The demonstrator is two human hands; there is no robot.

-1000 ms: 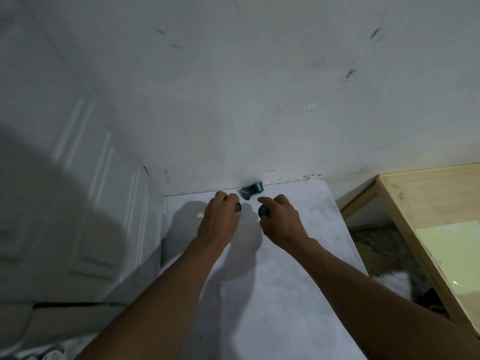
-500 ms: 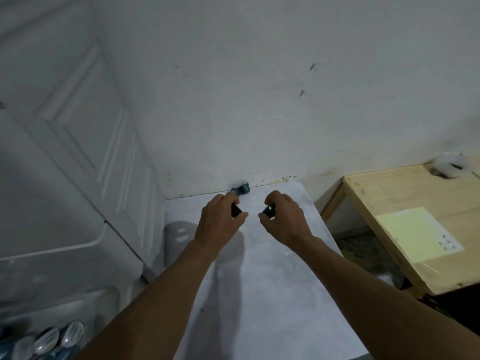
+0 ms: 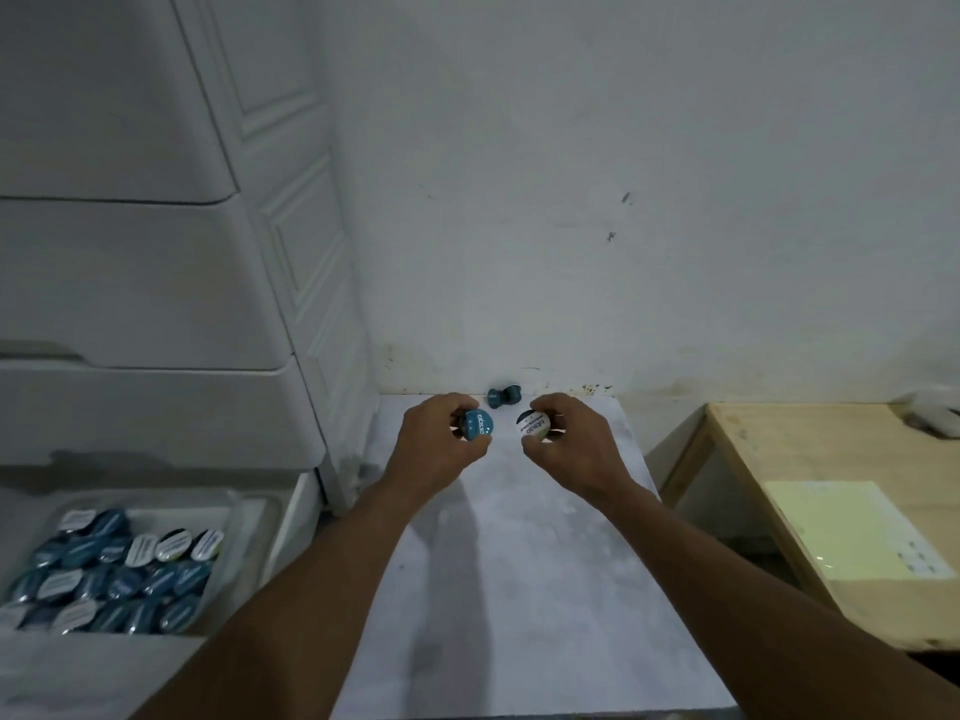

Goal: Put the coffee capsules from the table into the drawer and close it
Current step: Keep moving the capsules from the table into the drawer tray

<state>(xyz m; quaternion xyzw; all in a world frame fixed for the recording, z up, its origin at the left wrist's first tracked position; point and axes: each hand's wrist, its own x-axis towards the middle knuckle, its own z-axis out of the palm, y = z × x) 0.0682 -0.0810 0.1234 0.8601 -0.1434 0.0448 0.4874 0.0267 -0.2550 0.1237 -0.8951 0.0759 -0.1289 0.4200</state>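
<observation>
Gripping one capsule each: left hand, right hand.

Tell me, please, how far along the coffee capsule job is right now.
Done: many blue and white foil-lidded capsules lie in the open white plastic drawer. In hand: the left hand grips a blue-lidded capsule, the right hand a white-lidded capsule, both over the grey table. Left: two teal capsules lie on the table by the wall, and the drawer has yet to be closed.
</observation>
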